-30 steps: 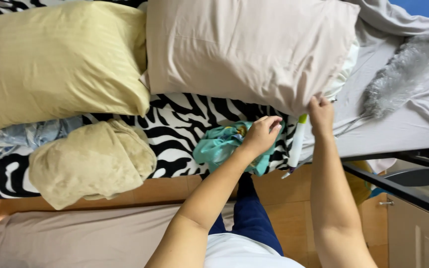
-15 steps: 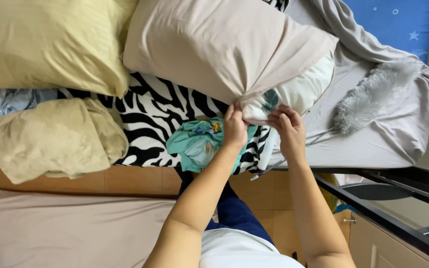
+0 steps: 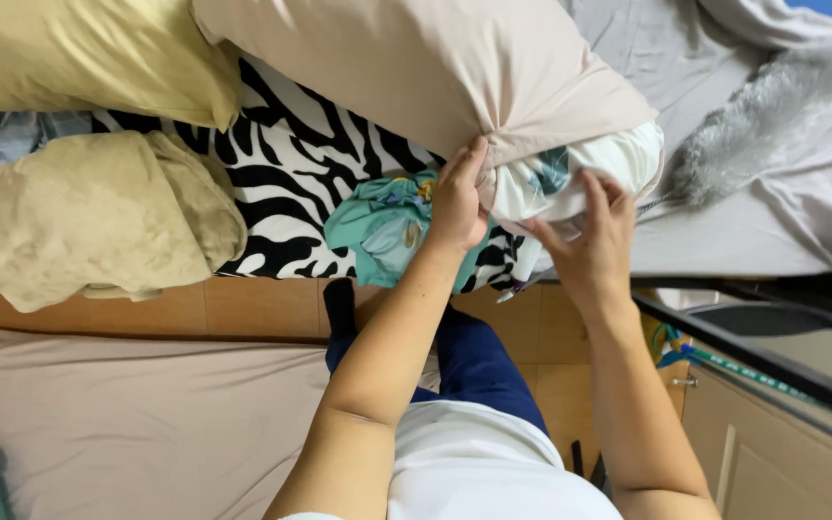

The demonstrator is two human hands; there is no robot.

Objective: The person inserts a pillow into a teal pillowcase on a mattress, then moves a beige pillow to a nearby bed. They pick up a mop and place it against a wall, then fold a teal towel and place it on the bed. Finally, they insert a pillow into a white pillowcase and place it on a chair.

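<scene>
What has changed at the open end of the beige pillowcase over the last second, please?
Both hands closed in: the left hand now bunches the beige pillowcase at its opening, and the right hand moved onto the white pillow. The teal cloth and yellow pillows stayed put.

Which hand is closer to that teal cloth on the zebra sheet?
The left hand: it lies right over the teal cloth while gripping the beige pillowcase. The right hand is off to the side, at the white pillow.
</scene>
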